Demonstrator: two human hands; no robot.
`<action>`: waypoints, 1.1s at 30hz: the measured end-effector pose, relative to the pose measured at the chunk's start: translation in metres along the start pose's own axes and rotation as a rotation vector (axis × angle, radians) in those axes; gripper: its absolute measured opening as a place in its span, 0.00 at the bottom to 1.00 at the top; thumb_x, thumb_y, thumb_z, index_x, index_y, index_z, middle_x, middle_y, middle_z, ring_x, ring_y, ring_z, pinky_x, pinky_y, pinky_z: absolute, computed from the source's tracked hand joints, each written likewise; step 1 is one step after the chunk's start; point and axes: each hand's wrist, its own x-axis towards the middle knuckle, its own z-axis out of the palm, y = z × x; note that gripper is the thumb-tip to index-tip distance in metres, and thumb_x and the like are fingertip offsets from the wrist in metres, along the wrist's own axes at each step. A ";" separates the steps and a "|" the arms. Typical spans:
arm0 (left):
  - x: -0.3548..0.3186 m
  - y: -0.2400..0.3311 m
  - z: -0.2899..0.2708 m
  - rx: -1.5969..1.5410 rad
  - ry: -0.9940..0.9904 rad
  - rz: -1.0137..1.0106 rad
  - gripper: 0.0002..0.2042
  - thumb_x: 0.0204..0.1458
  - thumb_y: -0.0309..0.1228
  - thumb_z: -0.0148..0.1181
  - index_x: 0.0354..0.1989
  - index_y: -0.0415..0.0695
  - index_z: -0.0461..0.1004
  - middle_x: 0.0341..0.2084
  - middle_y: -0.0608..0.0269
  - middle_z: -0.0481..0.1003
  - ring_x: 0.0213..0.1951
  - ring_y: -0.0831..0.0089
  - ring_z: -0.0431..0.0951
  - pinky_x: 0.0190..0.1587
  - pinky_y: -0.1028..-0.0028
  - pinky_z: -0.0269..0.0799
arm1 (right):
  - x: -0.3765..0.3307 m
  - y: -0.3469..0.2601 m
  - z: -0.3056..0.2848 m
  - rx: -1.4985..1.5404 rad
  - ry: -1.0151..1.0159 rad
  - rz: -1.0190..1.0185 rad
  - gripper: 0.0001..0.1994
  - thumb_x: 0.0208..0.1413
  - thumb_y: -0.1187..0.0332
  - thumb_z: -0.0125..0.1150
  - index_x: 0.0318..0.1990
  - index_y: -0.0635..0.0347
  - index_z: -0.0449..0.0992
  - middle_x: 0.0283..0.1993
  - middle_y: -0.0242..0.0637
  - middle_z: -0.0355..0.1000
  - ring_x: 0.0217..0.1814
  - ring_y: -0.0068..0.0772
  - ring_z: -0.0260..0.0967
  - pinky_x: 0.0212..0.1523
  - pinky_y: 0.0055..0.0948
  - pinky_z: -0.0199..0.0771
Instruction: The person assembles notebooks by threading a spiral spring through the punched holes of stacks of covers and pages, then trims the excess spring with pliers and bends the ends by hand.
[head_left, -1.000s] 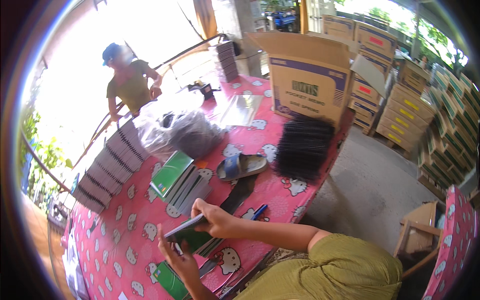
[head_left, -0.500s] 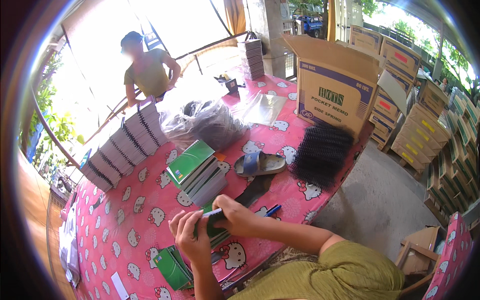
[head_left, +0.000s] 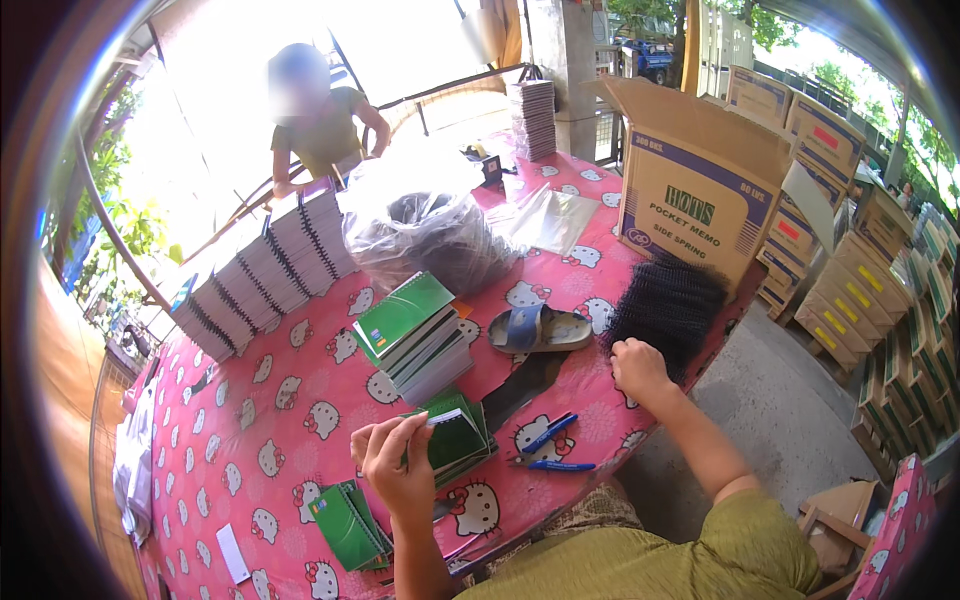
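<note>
Far left, at 9 o'clock of the pink table (head_left: 290,440), rows of spiral pads (head_left: 265,275) stand on edge w/ another person (head_left: 320,125) behind them at 11. Low at 7 o'clock a few green notebooks (head_left: 345,522) lie fanned near the table edge. Left hand (head_left: 398,470) is raised just above them, fingers pinched together on the corner of a small green notebook (head_left: 455,435), which is tilted & sits over a short stack at approx. 6 o'clock. Above that, centre, a taller stack of green books (head_left: 415,335); at 12 a clear bag (head_left: 430,225) w/ dark stuff inside. Right of the held notebook, blue-handled pliers (head_left: 548,450) lie flat, apart from both hands. A sandal (head_left: 540,328) lies just past centre. Right hand (head_left: 640,368) at approx. 3 o'clock is closed in a loose fist, touching the near edge of a pile of black spiral coils (head_left: 665,305); can't tell if it has one gripped. Cardboard box (head_left: 700,195) stands open behind the coils at 1–2 o'clock.
</note>
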 end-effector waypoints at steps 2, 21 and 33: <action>-0.002 -0.005 -0.004 -0.018 0.031 -0.008 0.07 0.39 0.26 0.67 0.30 0.46 0.80 0.28 0.69 0.77 0.38 0.67 0.70 0.47 0.69 0.60 | 0.003 -0.007 -0.013 0.152 0.051 0.023 0.06 0.48 0.71 0.59 0.32 0.63 0.71 0.37 0.49 0.67 0.39 0.50 0.70 0.40 0.43 0.72; -0.001 -0.004 -0.007 0.046 0.020 0.003 0.10 0.34 0.36 0.72 0.27 0.50 0.82 0.24 0.71 0.77 0.34 0.72 0.69 0.43 0.70 0.60 | 0.013 -0.188 -0.075 1.135 -0.192 -0.343 0.06 0.51 0.75 0.62 0.37 0.66 0.77 0.26 0.30 0.75 0.26 0.15 0.67 0.28 0.17 0.69; 0.002 -0.007 0.001 0.065 0.029 -0.021 0.10 0.36 0.34 0.71 0.29 0.48 0.82 0.26 0.69 0.77 0.35 0.71 0.69 0.43 0.71 0.60 | 0.017 -0.190 -0.079 0.873 -0.147 -0.713 0.07 0.47 0.80 0.60 0.36 0.68 0.74 0.29 0.40 0.72 0.30 0.27 0.71 0.32 0.26 0.70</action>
